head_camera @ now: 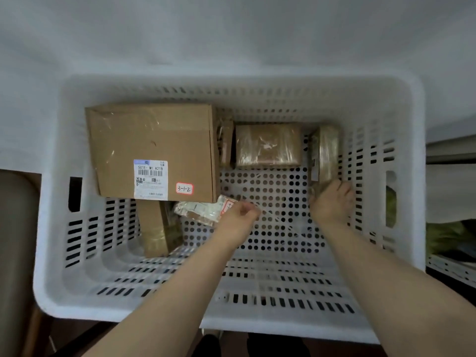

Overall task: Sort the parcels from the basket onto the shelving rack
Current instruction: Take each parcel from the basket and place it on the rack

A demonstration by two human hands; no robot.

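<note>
In the head view, we took the large carton [154, 148], labelled 3-1-2, as our landmark inside the white perforated basket [407, 104]. Just beyond its near right corner, the left hand [240, 212] was curled and pinching the edge of a small plastic-wrapped packet [203, 211]. The packet's far end lay tucked under the carton's near edge. Well to the carton's right, against the basket wall, the right hand [332, 202] was closed over the near end of an upright tape-wrapped parcel [325, 153]. Between that parcel and the carton lay a flat taped parcel [268, 145]. A narrow one [226, 143] stood touching the carton's right side.

We judged the carton to be propped on a smaller box [157, 228] beneath its near edge, so tugging the packet out could tip or slide it. The glossy tape might let the upright parcel slip from a one-ended grip. With both hands loaded, the labels could be misread. We could not make out the shelving rack plainly.
</note>
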